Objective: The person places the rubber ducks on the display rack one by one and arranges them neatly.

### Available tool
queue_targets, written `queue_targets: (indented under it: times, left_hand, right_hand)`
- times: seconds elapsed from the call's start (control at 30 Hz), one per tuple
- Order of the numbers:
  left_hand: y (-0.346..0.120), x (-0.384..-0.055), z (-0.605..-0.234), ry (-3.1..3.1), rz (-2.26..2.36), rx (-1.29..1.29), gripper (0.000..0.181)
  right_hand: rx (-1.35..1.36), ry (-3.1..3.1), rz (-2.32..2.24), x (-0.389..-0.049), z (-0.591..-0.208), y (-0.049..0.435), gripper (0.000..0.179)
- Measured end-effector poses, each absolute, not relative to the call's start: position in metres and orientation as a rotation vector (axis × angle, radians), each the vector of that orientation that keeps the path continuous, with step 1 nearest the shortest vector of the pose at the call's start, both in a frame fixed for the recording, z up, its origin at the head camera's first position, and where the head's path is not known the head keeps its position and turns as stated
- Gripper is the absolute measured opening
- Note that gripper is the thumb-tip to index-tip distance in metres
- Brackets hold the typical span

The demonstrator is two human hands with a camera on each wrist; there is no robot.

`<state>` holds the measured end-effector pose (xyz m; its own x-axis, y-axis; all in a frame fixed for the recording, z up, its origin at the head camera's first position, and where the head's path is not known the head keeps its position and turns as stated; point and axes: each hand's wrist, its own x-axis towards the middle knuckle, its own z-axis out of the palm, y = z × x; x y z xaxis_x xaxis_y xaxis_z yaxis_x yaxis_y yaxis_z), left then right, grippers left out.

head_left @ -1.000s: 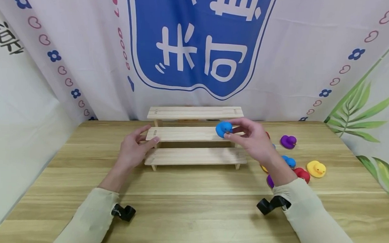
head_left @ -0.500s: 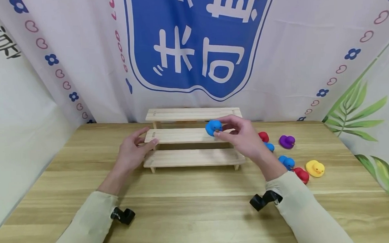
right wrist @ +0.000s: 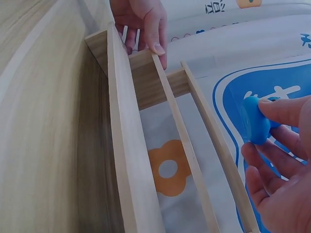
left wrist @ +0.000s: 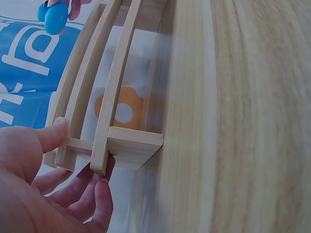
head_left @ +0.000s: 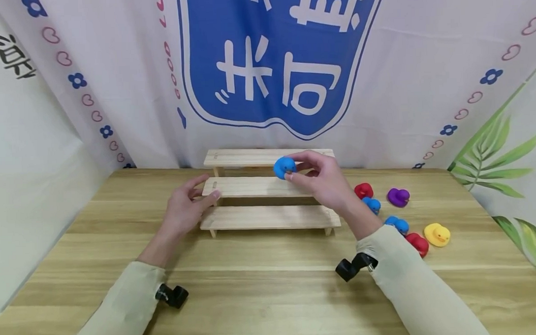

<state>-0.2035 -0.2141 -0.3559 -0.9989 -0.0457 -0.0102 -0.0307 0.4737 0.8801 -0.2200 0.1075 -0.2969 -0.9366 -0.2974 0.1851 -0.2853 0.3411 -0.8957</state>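
A small blue rubber duck (head_left: 285,168) is pinched between thumb and fingers of my right hand (head_left: 323,180), held up over the middle board near the top one. The three-tier wooden shelf (head_left: 270,217) stands on the table. At its left end my left hand (head_left: 185,205) grips the frame, thumb on the middle board and fingers curled round the side. The left wrist view shows those fingers (left wrist: 103,204) by the end of the lowest board. In the right wrist view the blue duck (right wrist: 255,120) is apart from the shelf's boards.
Right of the shelf, several rubber ducks lie on the wooden table (head_left: 272,295): a red duck (head_left: 364,191), a purple duck (head_left: 398,197), a yellow duck (head_left: 437,235), and others in blue and red. A printed curtain (head_left: 150,83) hangs close behind the shelf.
My right hand has carried the blue duck left and slightly upward, from the middle board's right end toward its centre. My left hand keeps its hold on the shelf.
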Motion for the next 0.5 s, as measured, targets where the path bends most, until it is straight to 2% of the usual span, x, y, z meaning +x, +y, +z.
queue_targets:
  times: [0.27,0.5]
  left_hand:
    - [-0.213,-0.205,-0.358,-2.694,-1.584,0.067,0.074]
    - [-0.213,-0.204,-0.357,-2.688,-1.607,0.067,0.074]
  right_hand:
    - [-0.506,2.574,-1.664,-0.226,-0.293,0.1,0.043]
    - [-0.509,2.538,-1.699,-0.233,-0.29,0.09,0.04]
